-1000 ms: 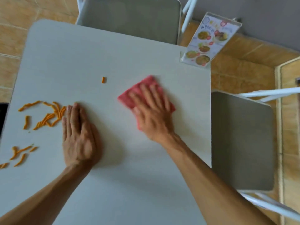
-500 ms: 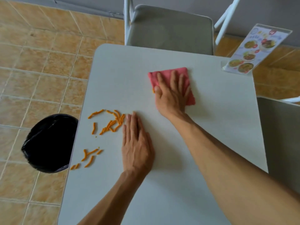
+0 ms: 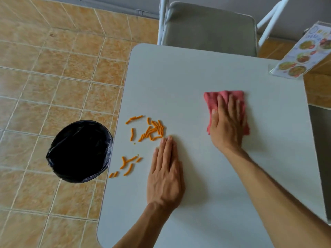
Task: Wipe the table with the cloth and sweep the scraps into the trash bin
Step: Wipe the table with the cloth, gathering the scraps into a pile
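The pink cloth [image 3: 226, 102] lies flat on the pale tabletop [image 3: 206, 72], right of centre, bearing no label or writing that can be read; its long axis runs roughly from the near side toward the far side; the right hand [image 3: 227, 126] lies palm-down on top of it, fingers spread and extended, pressing rather than gripping, with the cloth's far edge showing beyond the fingertips. The orange scraps [image 3: 152, 130] lie scattered near the tabletop's left edge, a dense cluster of short sticks pointing every way and a looser group nearer the person; the left hand [image 3: 165, 176] rests flat and open on the tabletop, holding nothing, its fingertips just beside the dense cluster. The trash bin [image 3: 78, 151], lined with a black bag, stands on the tiled floor just beside the tabletop's left edge; a menu card [image 3: 304, 54] with food pictures stands at the far right corner, its writing too blurred to read; a grey chair [image 3: 209, 27] sits at the far side.
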Demonstrator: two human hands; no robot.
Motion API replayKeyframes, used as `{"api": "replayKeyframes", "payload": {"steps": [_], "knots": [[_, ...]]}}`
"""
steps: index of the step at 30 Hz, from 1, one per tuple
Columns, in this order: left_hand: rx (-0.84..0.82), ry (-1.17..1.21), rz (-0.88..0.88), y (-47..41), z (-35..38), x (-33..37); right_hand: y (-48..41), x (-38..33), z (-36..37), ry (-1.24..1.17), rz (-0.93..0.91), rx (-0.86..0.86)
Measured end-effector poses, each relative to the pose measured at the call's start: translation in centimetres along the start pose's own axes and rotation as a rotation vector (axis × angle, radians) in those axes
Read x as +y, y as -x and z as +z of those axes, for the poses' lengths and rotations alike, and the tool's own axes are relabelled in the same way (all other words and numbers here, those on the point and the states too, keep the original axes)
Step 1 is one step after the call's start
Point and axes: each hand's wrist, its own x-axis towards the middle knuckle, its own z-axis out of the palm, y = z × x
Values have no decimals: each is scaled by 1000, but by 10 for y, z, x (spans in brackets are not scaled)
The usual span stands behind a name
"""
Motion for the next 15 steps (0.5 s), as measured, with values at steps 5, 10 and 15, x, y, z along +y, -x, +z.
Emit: {"api": "replayKeyframes", "payload": {"steps": [5, 10, 15], "knots": [[-6, 0, -12, -1, 0, 1, 51, -17, -1, 33, -267, -87], [-14, -13, -9, 0, 2, 0, 55, 50, -14, 79, 56, -12], [-5, -19, -6, 1, 5, -2, 95, 19, -4, 65, 0, 11]]}}
